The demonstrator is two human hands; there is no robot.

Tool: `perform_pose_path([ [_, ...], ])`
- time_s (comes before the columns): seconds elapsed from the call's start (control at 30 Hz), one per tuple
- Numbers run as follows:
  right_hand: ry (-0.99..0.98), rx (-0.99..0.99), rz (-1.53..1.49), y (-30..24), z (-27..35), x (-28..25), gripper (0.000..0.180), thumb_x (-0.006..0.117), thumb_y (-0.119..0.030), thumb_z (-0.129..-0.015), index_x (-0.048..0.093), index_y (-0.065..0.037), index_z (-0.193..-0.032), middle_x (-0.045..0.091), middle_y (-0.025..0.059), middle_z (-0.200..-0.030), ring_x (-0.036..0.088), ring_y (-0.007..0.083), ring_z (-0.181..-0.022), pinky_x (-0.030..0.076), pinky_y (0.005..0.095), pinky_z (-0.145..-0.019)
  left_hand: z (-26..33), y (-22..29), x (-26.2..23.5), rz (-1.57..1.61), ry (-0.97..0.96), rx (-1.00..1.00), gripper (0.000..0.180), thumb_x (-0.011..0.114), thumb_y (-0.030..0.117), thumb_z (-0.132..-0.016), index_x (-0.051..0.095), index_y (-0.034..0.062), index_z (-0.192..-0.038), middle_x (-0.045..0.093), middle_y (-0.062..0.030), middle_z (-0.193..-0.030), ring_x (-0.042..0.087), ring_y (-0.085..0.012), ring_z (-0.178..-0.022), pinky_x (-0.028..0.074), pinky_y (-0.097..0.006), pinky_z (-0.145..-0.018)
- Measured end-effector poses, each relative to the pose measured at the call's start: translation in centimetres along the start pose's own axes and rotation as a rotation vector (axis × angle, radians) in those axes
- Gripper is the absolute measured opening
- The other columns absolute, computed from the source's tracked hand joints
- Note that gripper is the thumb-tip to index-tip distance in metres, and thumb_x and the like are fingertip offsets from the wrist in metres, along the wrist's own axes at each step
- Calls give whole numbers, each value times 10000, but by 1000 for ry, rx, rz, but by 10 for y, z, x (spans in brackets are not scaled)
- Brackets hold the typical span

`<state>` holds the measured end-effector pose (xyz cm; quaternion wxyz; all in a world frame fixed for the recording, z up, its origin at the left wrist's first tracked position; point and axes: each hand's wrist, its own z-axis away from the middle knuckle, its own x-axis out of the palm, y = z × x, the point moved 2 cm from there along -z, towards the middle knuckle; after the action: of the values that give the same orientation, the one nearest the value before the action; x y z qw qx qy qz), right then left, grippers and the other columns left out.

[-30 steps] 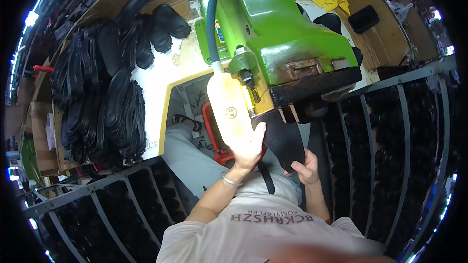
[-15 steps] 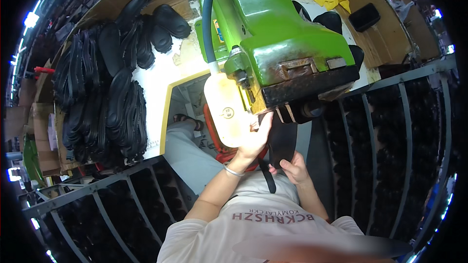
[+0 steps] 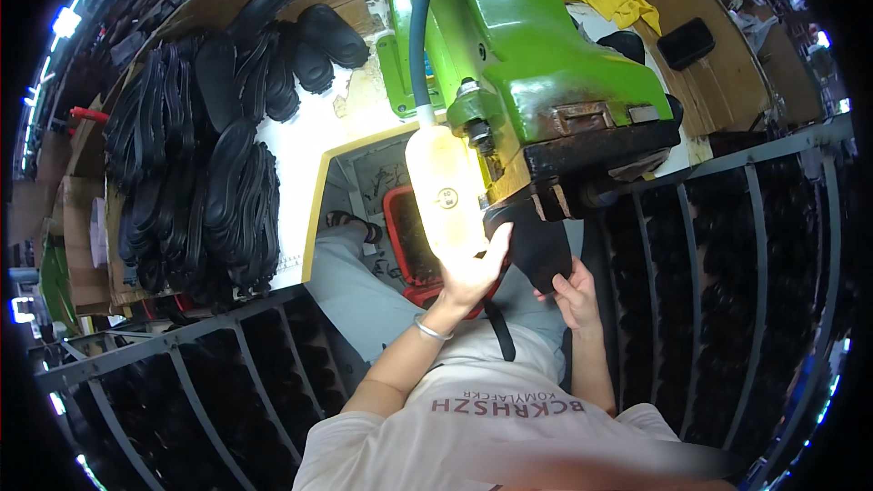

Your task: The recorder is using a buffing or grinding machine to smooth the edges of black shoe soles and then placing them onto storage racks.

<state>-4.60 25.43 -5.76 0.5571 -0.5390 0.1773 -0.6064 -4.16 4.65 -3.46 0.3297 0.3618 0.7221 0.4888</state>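
Note:
A black shoe sole (image 3: 538, 250) hangs below the head of a green machine (image 3: 546, 45), its upper end hidden under the head. My right hand (image 3: 573, 295) pinches the sole's lower right edge, thumb on top. My left hand (image 3: 473, 275) is at the sole's left side, its thumb stretched up along the edge. The other left fingers are hidden behind a bright yellowish lamp (image 3: 446, 195) and its glare, so their grip does not show.
Stacks of black soles (image 3: 195, 164) lie on the white table (image 3: 296, 173) at left. A red bin (image 3: 409, 236) stands below, between my legs. Metal racks (image 3: 696, 282) flank me. A yellow cloth (image 3: 614, 2) drapes over a cardboard box (image 3: 700, 64) at back right.
My right hand has moved up and to the right with the sole's lower end, and more of its face shows. The left hand's fingers have slipped out of sight behind the lamp. The view has shifted slightly.

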Motion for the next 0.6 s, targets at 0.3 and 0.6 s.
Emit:
perform_pose_path([
  [0.3, 82, -185, -6, -45, 4, 1, 250, 610, -82, -819, 497, 25, -1015, 622, 116, -812, 589, 156, -549, 476, 264, -434, 2, 5, -2, -103, 12, -51, 107, 612, -37, -846, 554, -32, -936, 595, -32, -792, 552, -42, -655, 453, -163, -539],
  [0.6, -13, -240, 220, -114, -53, 12, 217, 640, -130, -817, 550, 5, -960, 600, 36, -748, 546, 55, -546, 420, 171, -458, 7, 16, -26, 268, -95, -258, 225, 591, -82, -833, 507, -77, -1041, 618, -145, -933, 627, -158, -753, 591, -304, -671],
])
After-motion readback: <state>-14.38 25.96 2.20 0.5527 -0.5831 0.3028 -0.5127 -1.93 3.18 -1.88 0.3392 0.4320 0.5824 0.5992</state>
